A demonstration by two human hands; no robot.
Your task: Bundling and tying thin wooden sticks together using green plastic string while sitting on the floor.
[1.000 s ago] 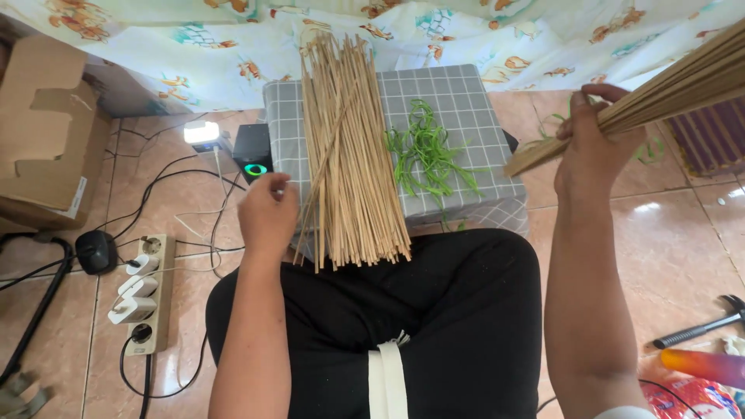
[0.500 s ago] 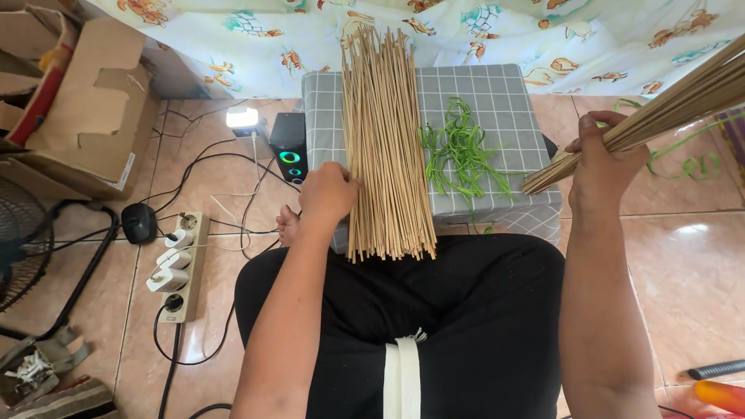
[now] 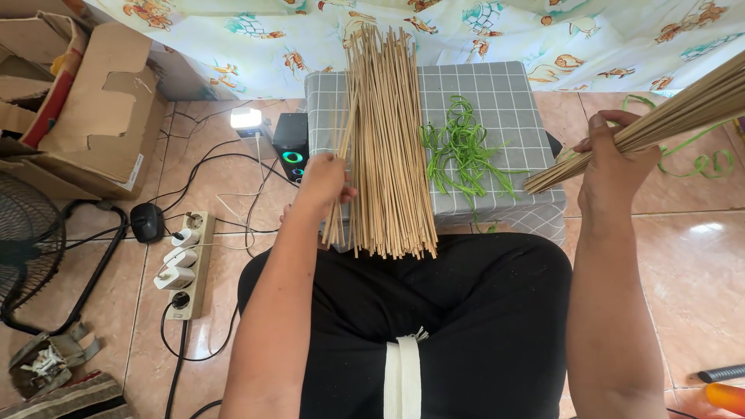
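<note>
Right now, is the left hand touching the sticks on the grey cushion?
Touching. The head view shows the left hand gripping a few sticks at the pile's left edge, lifted askew.

a single head-worn view looks steeply down from close above the person's lap, facing forward across the grey checked cushion [image 3: 497, 93] to the tiled floor [image 3: 698, 256] beyond.

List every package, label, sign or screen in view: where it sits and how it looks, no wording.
Cardboard box: far left on the floor, brown, flaps torn open.
Label: on the box's lower front edge, small white rectangle.
Small speaker: left of the grey checked cushion, black box with a glowing green ring.
Lit device: beside the speaker, small, glowing white; cannot tell if it is a screen.
</note>
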